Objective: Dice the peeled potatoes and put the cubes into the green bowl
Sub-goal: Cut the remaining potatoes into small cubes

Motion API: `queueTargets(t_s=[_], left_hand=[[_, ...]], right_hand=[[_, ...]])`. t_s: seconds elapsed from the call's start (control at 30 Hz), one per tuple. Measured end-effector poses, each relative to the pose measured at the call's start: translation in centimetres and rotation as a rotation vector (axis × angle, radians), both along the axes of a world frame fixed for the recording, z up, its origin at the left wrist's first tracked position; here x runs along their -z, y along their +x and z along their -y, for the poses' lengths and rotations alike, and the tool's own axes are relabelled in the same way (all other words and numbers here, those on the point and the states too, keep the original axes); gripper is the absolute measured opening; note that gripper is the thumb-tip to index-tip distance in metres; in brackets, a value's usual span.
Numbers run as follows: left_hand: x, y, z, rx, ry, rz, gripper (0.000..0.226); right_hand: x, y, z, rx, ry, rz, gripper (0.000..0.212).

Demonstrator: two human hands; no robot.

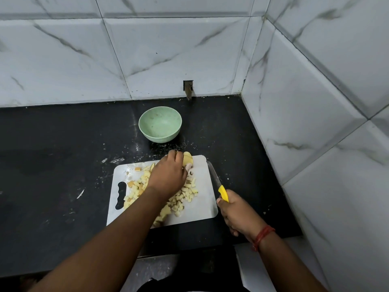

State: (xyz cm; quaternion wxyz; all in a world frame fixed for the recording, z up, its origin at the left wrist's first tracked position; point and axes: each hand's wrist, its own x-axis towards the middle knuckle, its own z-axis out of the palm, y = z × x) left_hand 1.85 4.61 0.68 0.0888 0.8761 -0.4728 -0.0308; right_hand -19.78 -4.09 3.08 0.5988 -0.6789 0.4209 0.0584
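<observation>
Hugging board's point(207, 207) right edge: knife point(216, 182)

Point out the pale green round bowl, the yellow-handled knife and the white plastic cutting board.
pale green round bowl point(160, 137): head view, on its outer front wall.
yellow-handled knife point(223, 192): head view, on the yellow handle above the right hand.
white plastic cutting board point(203, 204): head view, on bare surface near its right edge.

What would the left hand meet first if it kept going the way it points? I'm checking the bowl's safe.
The left hand already touches the potato piece; beyond that, probably bare black counter, passing right of the green bowl.
</observation>
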Motion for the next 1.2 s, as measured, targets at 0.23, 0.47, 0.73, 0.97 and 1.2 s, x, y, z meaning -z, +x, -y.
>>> queueTargets(t_s=[0.23, 0.47, 0.73, 0.97, 1.2], left_hand=[[0.0, 1.6, 0.4, -0.020, -0.004, -0.025, 0.035], [0.1, 3.3, 0.2, -0.195, -0.209, -0.171, 0.030], [-1.0, -1.4, 1.4, -0.087, -0.383, -0.406, 0.025], [3.2, -3.8, 1.2, 0.301, -0.137, -0.151, 0.043], [4.8, -3.3, -1.8, 0.558, -0.195, 0.191, 0.038]], right_hand=[[-0.5, -0.2, -0.1, 0.018, -0.016, 0.039, 0.016], [-0.5, -0.6, 0.0, 0.056, -0.025, 0.054, 0.016], [-0.4, -0.5, 0.2, 0.154, 0.008, 0.098, 0.011], [-0.7, -0.7, 0.5, 0.203, 0.023, 0.114, 0.011], [-0.3, -1.1, 0.1, 0.204, 0.040, 0.104, 0.013]])
